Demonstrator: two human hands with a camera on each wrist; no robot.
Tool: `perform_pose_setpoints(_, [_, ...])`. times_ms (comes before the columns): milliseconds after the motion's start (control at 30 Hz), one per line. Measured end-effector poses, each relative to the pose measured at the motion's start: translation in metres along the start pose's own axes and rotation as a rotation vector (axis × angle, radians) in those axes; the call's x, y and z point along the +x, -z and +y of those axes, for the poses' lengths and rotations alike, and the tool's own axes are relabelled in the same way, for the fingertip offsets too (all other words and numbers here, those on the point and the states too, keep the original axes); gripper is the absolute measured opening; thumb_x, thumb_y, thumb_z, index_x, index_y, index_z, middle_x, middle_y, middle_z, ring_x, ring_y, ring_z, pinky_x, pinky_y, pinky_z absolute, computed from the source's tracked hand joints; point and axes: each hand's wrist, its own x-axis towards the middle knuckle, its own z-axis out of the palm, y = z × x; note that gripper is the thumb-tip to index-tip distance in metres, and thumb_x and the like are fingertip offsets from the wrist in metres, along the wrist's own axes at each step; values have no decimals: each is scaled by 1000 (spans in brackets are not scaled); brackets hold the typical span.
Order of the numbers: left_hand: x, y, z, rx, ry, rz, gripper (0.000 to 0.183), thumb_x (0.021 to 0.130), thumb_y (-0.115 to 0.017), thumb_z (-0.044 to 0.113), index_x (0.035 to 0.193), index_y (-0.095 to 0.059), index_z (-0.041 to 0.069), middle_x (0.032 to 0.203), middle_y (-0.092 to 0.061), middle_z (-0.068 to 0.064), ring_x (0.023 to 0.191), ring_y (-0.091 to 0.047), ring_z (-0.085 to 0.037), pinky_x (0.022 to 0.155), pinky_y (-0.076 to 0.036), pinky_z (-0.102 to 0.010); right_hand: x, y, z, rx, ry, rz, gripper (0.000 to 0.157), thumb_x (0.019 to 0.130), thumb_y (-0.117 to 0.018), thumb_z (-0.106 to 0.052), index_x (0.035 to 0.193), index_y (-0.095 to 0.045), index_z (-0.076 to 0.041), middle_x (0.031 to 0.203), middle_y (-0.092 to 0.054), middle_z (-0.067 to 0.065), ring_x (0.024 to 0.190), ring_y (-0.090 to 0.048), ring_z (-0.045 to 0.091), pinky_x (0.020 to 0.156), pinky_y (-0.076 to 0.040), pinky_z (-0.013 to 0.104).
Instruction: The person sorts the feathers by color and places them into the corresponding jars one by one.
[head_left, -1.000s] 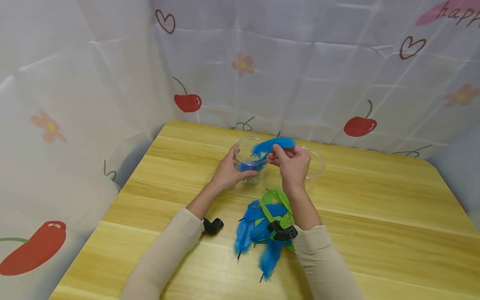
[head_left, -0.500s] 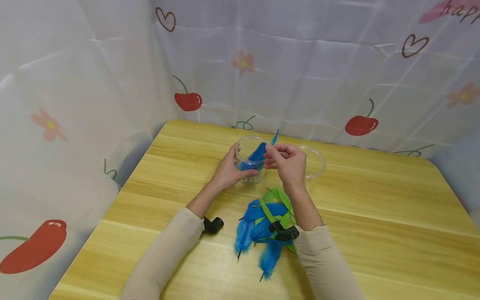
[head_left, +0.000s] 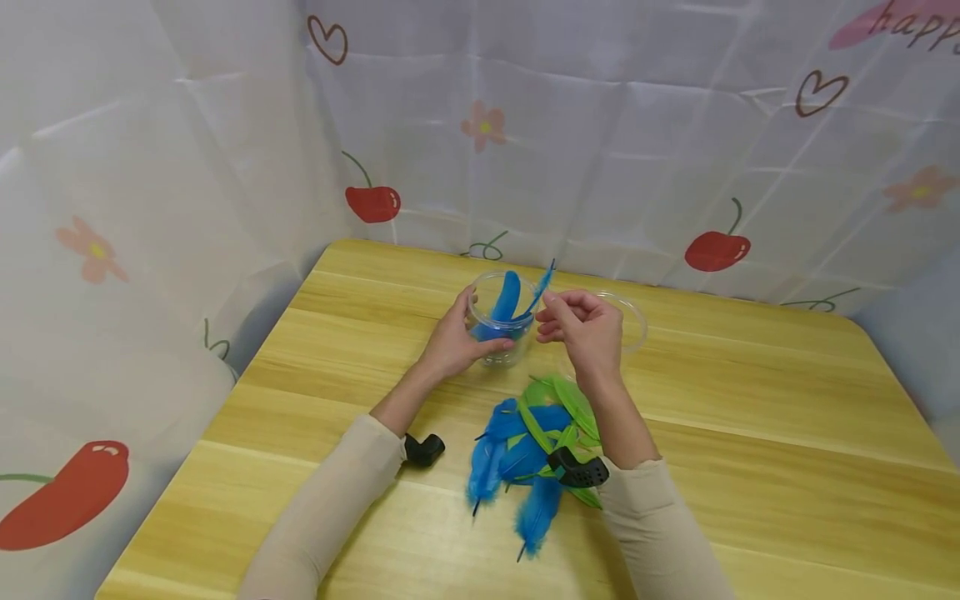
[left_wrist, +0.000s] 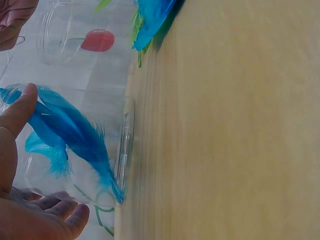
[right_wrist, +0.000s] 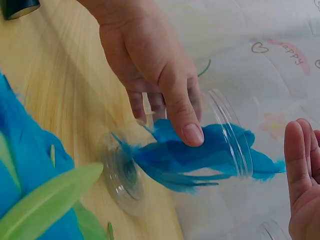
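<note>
My left hand (head_left: 457,342) grips a clear plastic jar (head_left: 501,354) round its side, thumb across the front. Inside it are several blue feathers (right_wrist: 200,150). One broad feather (head_left: 507,293) stands up within the mouth, and a thinner feather (head_left: 542,287) pokes out over the rim on the right. My right hand (head_left: 588,333) hovers beside the rim, its fingers loosely bent close to that thinner feather; in the right wrist view the fingers (right_wrist: 298,165) hold nothing visible. Nearer to me a pile of blue feathers (head_left: 487,467) and green feathers (head_left: 534,425) lies on the table, partly under my right forearm.
Behind my right hand stands another clear round container (head_left: 641,321), its rim visible and partly hidden. The wooden table (head_left: 750,467) meets a printed cloth (head_left: 585,167) at its back edge. Black wrist devices (head_left: 425,450) sit at both cuffs.
My right hand brought a blue feather to the jar, lowered it into the mouth and let go, then drew back slightly to the right. The left hand has kept its grip on the jar.
</note>
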Motion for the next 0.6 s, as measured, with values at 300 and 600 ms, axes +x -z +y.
perform_pose_setpoints(300, [0, 0, -2, 12, -16, -1, 106, 78, -85, 40, 157, -19, 14, 154, -36, -17, 135, -41, -37, 106, -40, -52, -9, 24, 0, 24, 12, 9, 18, 93, -69, -10, 89, -66, 7, 68, -70, 5, 54, -65, 17, 54, -58, 31])
perform_pose_setpoints(600, [0, -1, -2, 7, -19, -4, 107, 78, -85, 39, 157, -18, 14, 154, -35, -17, 137, -40, -38, 107, -38, -53, -19, 44, 1, -38, -21, 17, 21, 94, -69, -10, 90, -64, 11, 69, -70, 6, 55, -66, 20, 55, -58, 32])
